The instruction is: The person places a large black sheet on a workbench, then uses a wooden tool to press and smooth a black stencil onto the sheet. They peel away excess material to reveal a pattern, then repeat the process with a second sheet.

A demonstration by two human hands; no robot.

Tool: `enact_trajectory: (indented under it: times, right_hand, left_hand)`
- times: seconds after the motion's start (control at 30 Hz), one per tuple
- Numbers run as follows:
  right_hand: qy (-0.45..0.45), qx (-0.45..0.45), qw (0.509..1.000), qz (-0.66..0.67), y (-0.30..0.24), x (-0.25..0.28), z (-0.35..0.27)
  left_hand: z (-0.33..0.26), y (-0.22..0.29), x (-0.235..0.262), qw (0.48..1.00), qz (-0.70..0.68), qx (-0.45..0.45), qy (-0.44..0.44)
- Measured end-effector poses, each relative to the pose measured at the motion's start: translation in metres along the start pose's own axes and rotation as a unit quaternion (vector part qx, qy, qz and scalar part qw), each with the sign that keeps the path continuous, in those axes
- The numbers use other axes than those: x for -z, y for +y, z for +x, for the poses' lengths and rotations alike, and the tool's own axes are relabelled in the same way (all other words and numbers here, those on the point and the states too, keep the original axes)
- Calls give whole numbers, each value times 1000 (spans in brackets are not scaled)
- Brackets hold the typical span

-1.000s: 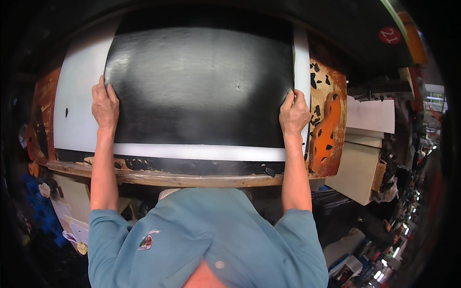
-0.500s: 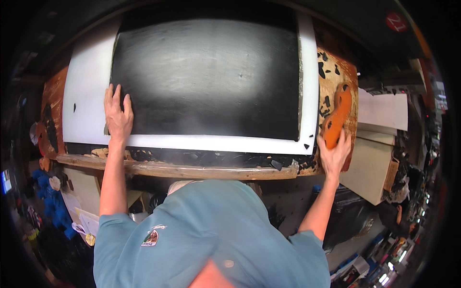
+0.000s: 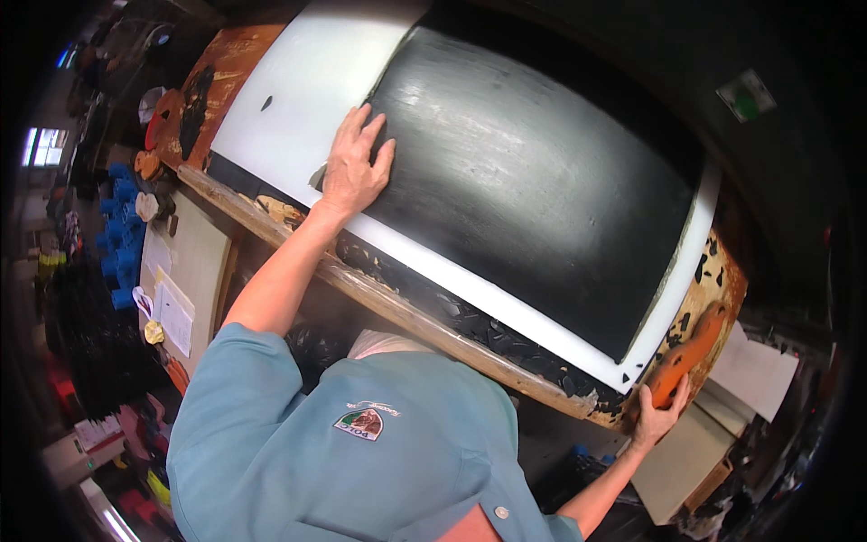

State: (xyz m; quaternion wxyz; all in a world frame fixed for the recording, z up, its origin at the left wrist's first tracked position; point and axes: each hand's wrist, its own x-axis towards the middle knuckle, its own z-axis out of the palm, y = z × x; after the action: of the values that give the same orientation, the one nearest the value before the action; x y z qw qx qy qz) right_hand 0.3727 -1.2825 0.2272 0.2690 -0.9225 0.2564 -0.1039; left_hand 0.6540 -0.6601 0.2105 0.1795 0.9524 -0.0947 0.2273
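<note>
I see the left hand (image 3: 357,167), fingers spread, on the left edge of the black sheet (image 3: 533,190), which lies on a white board (image 3: 298,95). The right hand (image 3: 657,415) holds the orange block (image 3: 685,359) by its near end, beside the board on the brown surface (image 3: 230,59).

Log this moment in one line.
left hand: at left edge of black sheet; right hand: at near end of orange piece; sheet: on white board
</note>
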Motion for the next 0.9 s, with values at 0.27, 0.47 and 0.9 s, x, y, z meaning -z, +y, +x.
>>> enact_trajectory:
  times: [0.27,0.47,0.9]
  right_hand:
    - [-35,-48,889,454,-162,-18,-27]
    - [-168,-13,831,530,-297,-116,-13]
    - [-80,264,954,122,-481,-286,-12]
  left_hand:
    - [4,-3,3,998,-45,33,8]
    - [15,-12,16,979,-172,104,27]
    - [18,-31,33,902,-367,227,-9]
